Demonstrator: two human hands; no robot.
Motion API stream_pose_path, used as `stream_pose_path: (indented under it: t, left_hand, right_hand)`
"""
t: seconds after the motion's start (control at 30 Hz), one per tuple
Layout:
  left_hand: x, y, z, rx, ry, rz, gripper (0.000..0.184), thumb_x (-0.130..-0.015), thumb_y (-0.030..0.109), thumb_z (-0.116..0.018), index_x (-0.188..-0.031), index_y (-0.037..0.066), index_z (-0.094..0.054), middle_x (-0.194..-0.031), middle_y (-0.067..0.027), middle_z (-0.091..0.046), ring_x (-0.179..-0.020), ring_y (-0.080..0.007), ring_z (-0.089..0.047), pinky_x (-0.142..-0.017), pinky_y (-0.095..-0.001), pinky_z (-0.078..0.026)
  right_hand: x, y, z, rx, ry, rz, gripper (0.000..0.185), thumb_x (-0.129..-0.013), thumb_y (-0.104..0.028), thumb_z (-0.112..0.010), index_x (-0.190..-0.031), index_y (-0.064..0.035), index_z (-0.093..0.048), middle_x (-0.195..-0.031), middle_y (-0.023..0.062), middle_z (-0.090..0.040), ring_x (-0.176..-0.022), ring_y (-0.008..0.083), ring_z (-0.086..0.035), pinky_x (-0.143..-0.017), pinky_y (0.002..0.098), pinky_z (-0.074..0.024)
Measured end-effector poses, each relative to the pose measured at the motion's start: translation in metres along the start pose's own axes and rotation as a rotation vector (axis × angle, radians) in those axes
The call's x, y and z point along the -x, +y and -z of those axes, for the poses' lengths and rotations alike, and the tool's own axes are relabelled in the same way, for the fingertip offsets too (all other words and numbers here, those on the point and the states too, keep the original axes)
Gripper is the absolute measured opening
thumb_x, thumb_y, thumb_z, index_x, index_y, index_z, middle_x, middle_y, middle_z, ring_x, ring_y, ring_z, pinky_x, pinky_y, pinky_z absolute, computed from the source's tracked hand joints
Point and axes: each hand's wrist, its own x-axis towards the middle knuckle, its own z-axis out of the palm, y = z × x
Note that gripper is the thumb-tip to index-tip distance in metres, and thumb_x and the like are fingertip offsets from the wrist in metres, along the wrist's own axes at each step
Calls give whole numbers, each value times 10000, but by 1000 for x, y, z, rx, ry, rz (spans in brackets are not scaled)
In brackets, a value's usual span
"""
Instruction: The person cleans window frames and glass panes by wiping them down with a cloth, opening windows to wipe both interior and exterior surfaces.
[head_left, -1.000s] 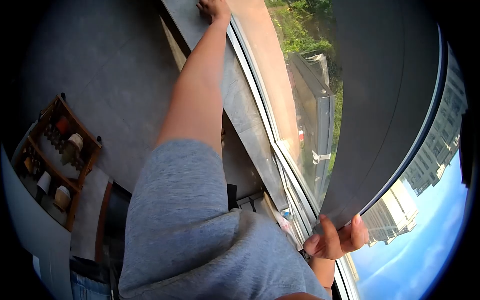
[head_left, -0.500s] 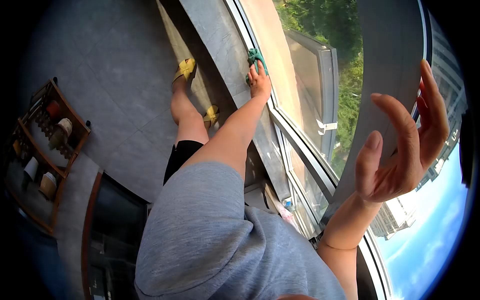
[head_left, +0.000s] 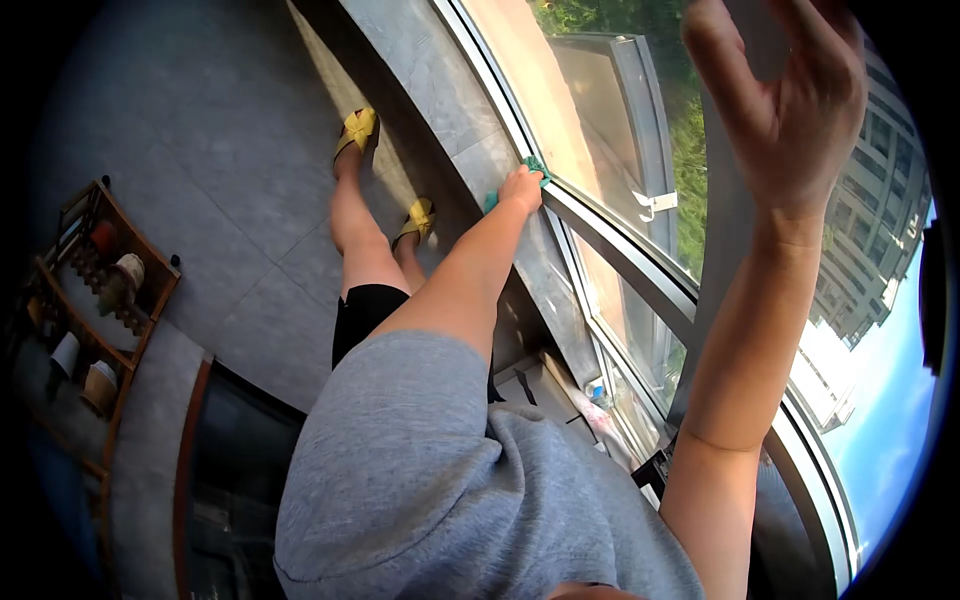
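Note:
My left hand (head_left: 521,189) is closed on a green cloth (head_left: 538,171), pressing it on the inner edge of the window frame (head_left: 582,213) beside the grey stone sill (head_left: 474,158). Part of the cloth shows on either side of the hand. At the upper right, my right hand (head_left: 790,110) is raised in front of the grey panel between the window panes, its thumb well apart from its fingers. Its fingertips are cut off by the top edge, and nothing is seen in it.
A wooden shelf rack (head_left: 160,290) with pots stands at the left on the grey tiled floor (head_left: 240,190). My feet wear yellow slippers (head_left: 359,129). A dark wood-edged panel (head_left: 245,460) is at the lower left. Below the sill lies a pinkish bag (head_left: 606,430).
My left hand has slid down the frame with the cloth, which was out of sight in the oldest frame. My right hand has risen from low at the window to the top edge, spreading.

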Motion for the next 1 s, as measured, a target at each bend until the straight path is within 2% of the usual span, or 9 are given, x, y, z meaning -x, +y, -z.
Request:
stream_pose_path:
  t: [0.13, 0.23, 0.33, 0.37, 0.53, 0.77, 0.83, 0.93, 1.0]
  left_hand:
    - [3, 13, 28, -100, -212, -101, 574, -853, -2, -612, -1374, 233, -663, -1290, -97, -666, -1117, -297, -670, -962, -423, -549]
    - [31, 16, 48, 494, -535, -118, 644, -804, -23, -582, -1408, 188, -657, -1166, -63, -707, -1040, -139, -639, -906, -313, -526]
    - [92, 34, 100, 760, -719, -205, 717, -764, -61, -539, -1453, 132, -594, -1265, -80, -669, -1131, -189, -638, -1007, -301, -504]
    - [107, 33, 114, 727, -722, -209, 717, -764, -61, -539, -1453, 132, -594, -1265, -80, -669, -1131, -189, -638, -1007, -301, -504]
    - [191, 30, 201, 1522, -686, -145, 807, -758, -38, -491, -1553, 77, -414, -1396, -138, -596, -1267, -289, -600, -1108, -408, -481]
    - [288, 56, 333, 1517, -598, -393, 691, -915, 197, -635, -1549, 65, -394, -1428, -156, -576, -1280, -318, -598, -1146, -471, -457]
    - [314, 64, 347, 1467, -527, -425, 691, -930, 220, -653, -1551, 67, -391, -1429, -153, -575, -1283, -312, -597, -1140, -472, -462]
    - [353, 77, 366, 1387, -408, -504, 658, -974, 237, -671, -1548, 73, -395, -1428, -137, -578, -1293, -284, -595, -1124, -462, -478]
    - [378, 85, 374, 1336, -259, -618, 590, -1001, 188, -634, -1537, 77, -415, -1428, -121, -579, -1288, -268, -598, -1119, -443, -485]
  right_hand:
    - [-1, -3, 10, 98, -47, -93, 181, -683, -147, -658, -825, -35, -668, -1241, 200, -596, -1097, 341, -588, -941, 423, -499]
    - [-4, -12, 12, 28, -71, -189, 185, -697, -142, -694, -853, -45, -664, -1263, 199, -580, -1111, 381, -562, -956, 449, -497]
    - [-6, -14, 18, -20, -88, -263, 190, -726, -180, -724, -853, -54, -662, -1304, 200, -564, -1213, 405, -529, -1052, 469, -461]
    - [-8, -16, 21, -16, -109, -283, 189, -739, -195, -726, -855, -56, -669, -1311, 200, -565, -1218, 405, -527, -1065, 470, -454]
    - [-7, -18, 31, -48, -118, -307, 199, -785, -254, -714, -840, -67, -676, -1349, 181, -576, -1244, 388, -524, -1077, 455, -458]
    - [-12, -25, 31, 28, -125, -310, 161, -837, -254, -689, -892, -105, -710, -1396, 137, -589, -1293, 338, -531, -1096, 423, -464]
    - [-4, -22, 29, 50, -146, -338, 151, -888, -283, -649, -890, -140, -698, -1495, 65, -513, -1367, 306, -471, -1134, 409, -445]
    - [0, -17, 25, 23, -171, -360, 178, -918, -290, -631, -957, -144, -725, -1511, 66, -499, -1367, 300, -469, -1143, 427, -435]
    - [0, -19, 20, 58, -102, -337, 304, -976, -389, -586, -994, -144, -766, -1412, 74, -597, -1301, 297, -526, -1133, 405, -429]
